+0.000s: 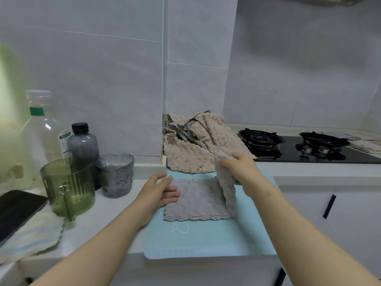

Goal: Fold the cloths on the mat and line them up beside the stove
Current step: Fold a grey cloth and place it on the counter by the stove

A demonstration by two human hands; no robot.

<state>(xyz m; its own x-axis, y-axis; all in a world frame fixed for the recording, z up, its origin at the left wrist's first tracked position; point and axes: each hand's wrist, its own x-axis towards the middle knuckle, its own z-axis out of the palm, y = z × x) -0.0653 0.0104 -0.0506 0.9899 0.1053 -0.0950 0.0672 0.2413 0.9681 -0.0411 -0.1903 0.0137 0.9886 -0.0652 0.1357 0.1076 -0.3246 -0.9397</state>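
Grey fluffy cloth (198, 200) lay flat on the light blue mat (208, 238) at the counter (99, 219) edge. Right hand (240, 168) pinched the cloth's right edge and held it lifted upright, beige underside showing. Left hand (159, 191) lay flat with fingers spread, pressing the cloth's left edge at 9 o'clock.

Pile of unfolded beige cloths (195, 143) sat at 12 o'clock from the mat, touching its far edge and leaning against the tiled wall corner. Black stove (309, 149) with two burners was at 2 o'clock from the mat, just beside the pile. More cloths (365, 144) lay past the stove at the far right; blurred, could not tell if folded.

At 9 to 10 o'clock from the mat: grey textured cup (116, 175), green ribbed cup (69, 187), dark bottle (83, 144) with black cap, clear bottle (44, 129) with white cap. A black phone (17, 211) lay at far left on a striped cloth (35, 237).
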